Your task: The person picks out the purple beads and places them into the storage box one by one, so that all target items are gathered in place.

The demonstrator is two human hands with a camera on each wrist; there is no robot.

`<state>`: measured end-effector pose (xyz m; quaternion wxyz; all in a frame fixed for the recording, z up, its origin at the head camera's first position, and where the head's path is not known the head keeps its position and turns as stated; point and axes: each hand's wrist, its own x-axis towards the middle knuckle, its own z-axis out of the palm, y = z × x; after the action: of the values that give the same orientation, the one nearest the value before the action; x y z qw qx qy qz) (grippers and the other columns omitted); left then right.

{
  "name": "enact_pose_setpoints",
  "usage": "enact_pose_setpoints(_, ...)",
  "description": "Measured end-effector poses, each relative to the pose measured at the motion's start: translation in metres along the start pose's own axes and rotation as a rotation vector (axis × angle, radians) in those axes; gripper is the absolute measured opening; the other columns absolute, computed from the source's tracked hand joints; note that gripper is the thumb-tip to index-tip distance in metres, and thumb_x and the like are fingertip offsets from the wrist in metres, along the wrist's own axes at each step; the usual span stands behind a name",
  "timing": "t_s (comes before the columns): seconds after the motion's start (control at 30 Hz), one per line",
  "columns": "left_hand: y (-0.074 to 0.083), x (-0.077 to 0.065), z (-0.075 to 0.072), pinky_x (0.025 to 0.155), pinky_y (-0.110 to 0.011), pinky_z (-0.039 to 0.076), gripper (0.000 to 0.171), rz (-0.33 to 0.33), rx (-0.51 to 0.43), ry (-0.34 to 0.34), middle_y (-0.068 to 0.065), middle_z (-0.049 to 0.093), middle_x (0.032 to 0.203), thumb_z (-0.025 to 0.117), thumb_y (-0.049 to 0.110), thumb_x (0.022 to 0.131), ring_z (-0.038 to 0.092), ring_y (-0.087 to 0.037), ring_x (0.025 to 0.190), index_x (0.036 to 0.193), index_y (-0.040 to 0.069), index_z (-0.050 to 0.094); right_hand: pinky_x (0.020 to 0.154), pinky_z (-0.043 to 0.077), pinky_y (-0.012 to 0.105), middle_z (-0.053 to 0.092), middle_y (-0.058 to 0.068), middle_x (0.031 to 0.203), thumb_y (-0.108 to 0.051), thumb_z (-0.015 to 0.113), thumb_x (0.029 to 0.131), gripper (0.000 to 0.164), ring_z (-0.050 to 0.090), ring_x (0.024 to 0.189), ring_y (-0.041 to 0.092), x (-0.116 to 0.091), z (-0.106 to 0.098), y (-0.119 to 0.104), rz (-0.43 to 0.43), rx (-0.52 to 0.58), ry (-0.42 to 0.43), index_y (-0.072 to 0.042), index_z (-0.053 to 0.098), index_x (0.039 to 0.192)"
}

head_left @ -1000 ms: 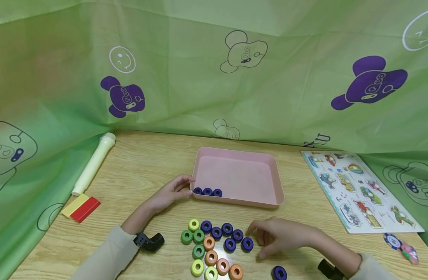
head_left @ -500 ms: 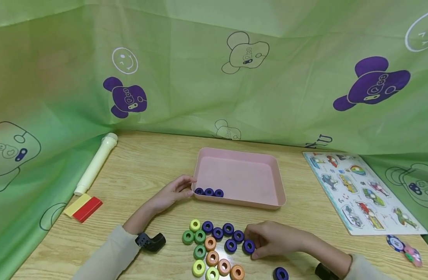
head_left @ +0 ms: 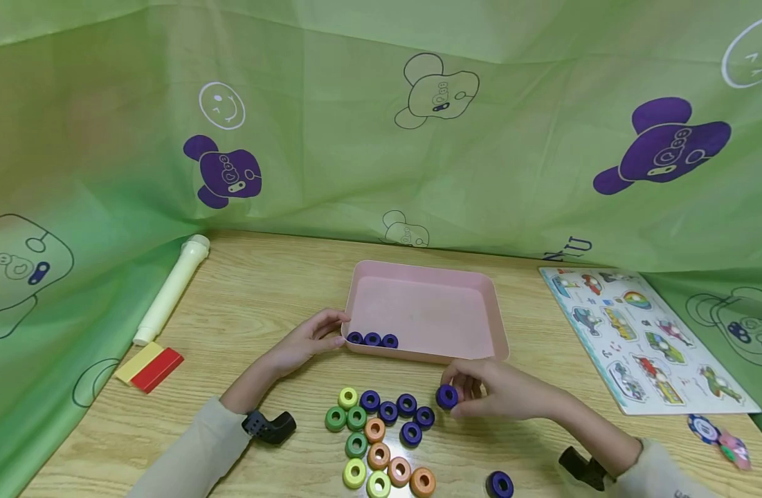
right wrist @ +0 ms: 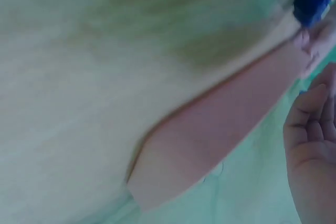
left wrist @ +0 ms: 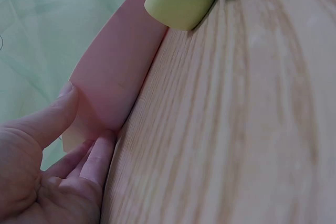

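My right hand (head_left: 502,391) pinches a dark blue ring-shaped bead (head_left: 446,397) between thumb and fingers, lifted just in front of the pink tray (head_left: 424,311). In the right wrist view, that hand (right wrist: 315,135) mostly hides the bead. My left hand (head_left: 306,341) holds the tray's near left corner, and in the left wrist view its thumb (left wrist: 58,111) lies against the wall near the rim. Three dark blue beads (head_left: 372,339) stand in a row inside the tray's near left corner. On the table, more dark blue beads (head_left: 407,405) lie close to the right hand.
Green (head_left: 356,445), orange (head_left: 378,456) and yellow beads (head_left: 354,473) lie grouped at the near middle. One dark blue bead (head_left: 500,485) sits apart. A picture puzzle board (head_left: 642,339) lies right; a cream tube (head_left: 171,290) and a red-and-yellow piece (head_left: 149,366) lie left. A green curtain (head_left: 331,138) stands behind.
My right hand has come to the rightmost dark blue bead of the group, gripped it and lifted it up toward the tray. The left hand stays at the tray corner.
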<state>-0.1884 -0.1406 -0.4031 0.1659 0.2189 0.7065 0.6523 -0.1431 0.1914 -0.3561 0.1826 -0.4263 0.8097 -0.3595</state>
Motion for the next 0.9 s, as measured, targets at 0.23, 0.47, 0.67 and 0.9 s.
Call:
enact_pose_setpoints(0.23,0.000,0.000,0.000,0.097,-0.040,0.021,0.038,0.003,0.005,-0.007,-0.017,0.031,0.126,0.050,0.004,0.084,0.023,-0.027,0.120,0.117,-0.007,0.036,0.053,0.044,0.025,0.055,-0.003,0.077,-0.016,0.063,0.076,0.025,0.050,0.066,0.011,0.015,-0.023,-0.003,-0.030,0.041,0.133,-0.013,0.052,0.098)
enact_pose_setpoints(0.47,-0.001,0.000,0.000,0.097,-0.040,0.021,0.038,0.010,0.012,-0.003,-0.017,0.031,0.125,0.050,0.005,0.084,0.024,-0.027,0.120,0.117,-0.007,0.036,0.053,0.043,0.025,0.053,0.007,0.073,-0.001,0.063,0.073,0.024,0.049,0.062,0.016,0.037,-0.037,-0.003,0.013,0.003,0.256,0.000,0.051,0.095)
enact_pose_setpoints(0.67,-0.001,0.000,0.000,0.097,-0.039,0.022,0.037,0.004,0.012,0.002,-0.016,0.032,0.125,0.050,0.004,0.084,0.024,-0.027,0.120,0.117,-0.007,0.037,0.054,0.044,0.022,0.054,0.003,0.071,-0.011,0.067,0.071,0.026,0.051,0.061,0.014,0.050,-0.029,0.039,0.143,-0.022,0.293,-0.006,0.054,0.093)
enact_pose_setpoints(0.9,-0.006,0.001,-0.002,0.097,-0.037,0.023,0.038,-0.004,0.024,0.011,-0.013,0.033,0.126,0.052,0.008,0.084,0.025,-0.025,0.120,0.118,-0.003,0.039,0.052,0.044,0.022,0.053,-0.006,0.067,-0.028,0.067,0.071,0.028,0.050,0.059,0.008,0.064,-0.018,0.058,0.164,-0.182,0.189,-0.014,0.054,0.091)
